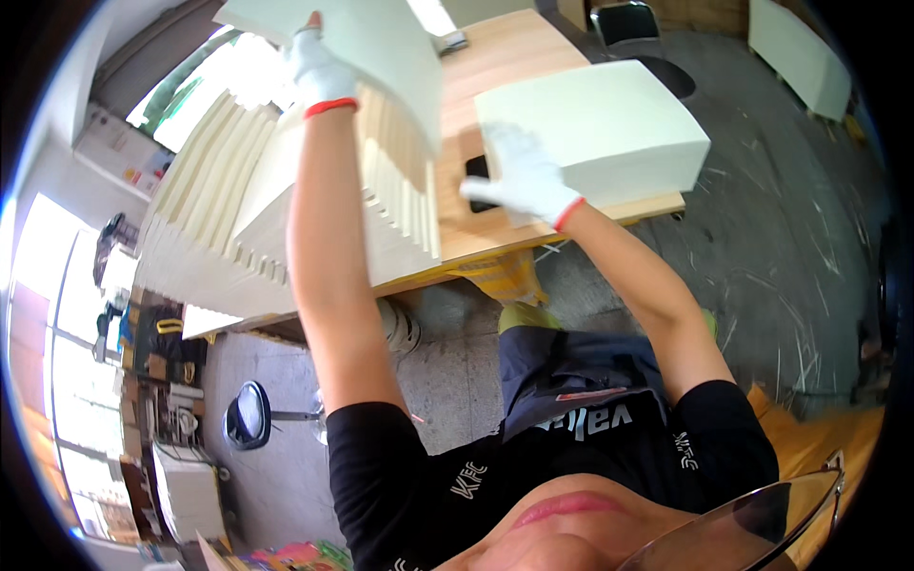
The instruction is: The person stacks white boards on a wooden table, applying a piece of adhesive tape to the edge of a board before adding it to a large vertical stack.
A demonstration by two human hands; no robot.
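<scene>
Fingers of the left hand gripped a cream sheet above the stepped stack; the right hand lay flat against a second stack near the table edge, floor open beyond.

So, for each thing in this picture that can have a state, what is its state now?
left hand: gloved, raised, grip on a pale sheet
pale sheet: lifted off the staggered stack, tilted
staggered stack: many sheets, stepped edges, on the wooden table
right hand: gloved, flat on the square stack
square stack: edges even, lying at the table edge
black device: on the table, partly hidden by the right hand
</scene>
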